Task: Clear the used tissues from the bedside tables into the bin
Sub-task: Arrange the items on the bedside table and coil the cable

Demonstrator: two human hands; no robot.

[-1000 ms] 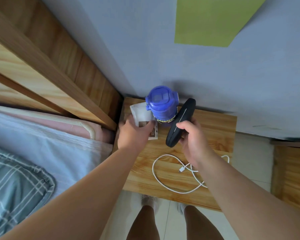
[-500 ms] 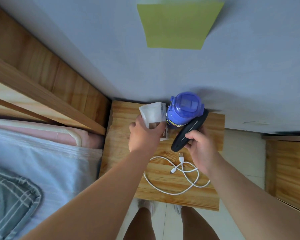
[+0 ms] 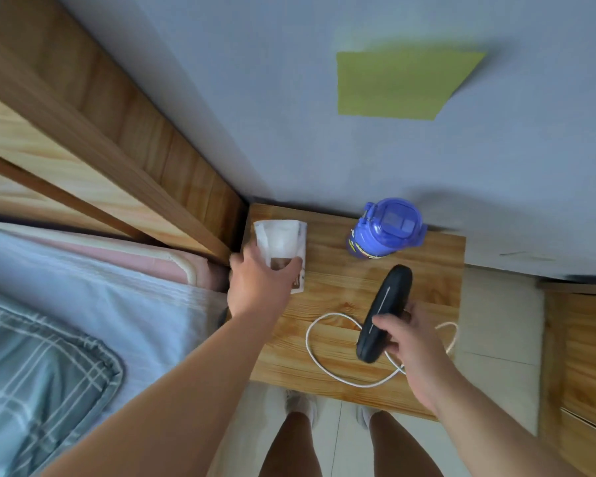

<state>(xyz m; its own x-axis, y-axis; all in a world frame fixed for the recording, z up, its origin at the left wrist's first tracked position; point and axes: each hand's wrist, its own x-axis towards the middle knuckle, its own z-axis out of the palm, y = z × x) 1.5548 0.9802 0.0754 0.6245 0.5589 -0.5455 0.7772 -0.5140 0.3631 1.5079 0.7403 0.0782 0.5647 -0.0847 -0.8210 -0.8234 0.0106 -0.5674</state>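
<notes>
A wooden bedside table (image 3: 331,359) stands against the wall beside the bed. My left hand (image 3: 260,284) grips a white tissue pack (image 3: 281,241) with a brown label at the table's back left corner. My right hand (image 3: 405,342) holds a black oblong case (image 3: 384,311) tilted over the table's right half. No loose used tissue shows in this view, and no bin is in sight.
A blue bottle (image 3: 386,228) stands at the table's back right. A white charging cable (image 3: 327,366) loops on the front of the table. The bed (image 3: 83,304) with a wooden headboard lies to the left. Another wooden piece (image 3: 578,356) stands at right. My legs are below.
My left hand has slid the tissue pack left, away from the blue bottle. My right hand has drawn the black case back toward me, clear of the bottle. The view shifted.
</notes>
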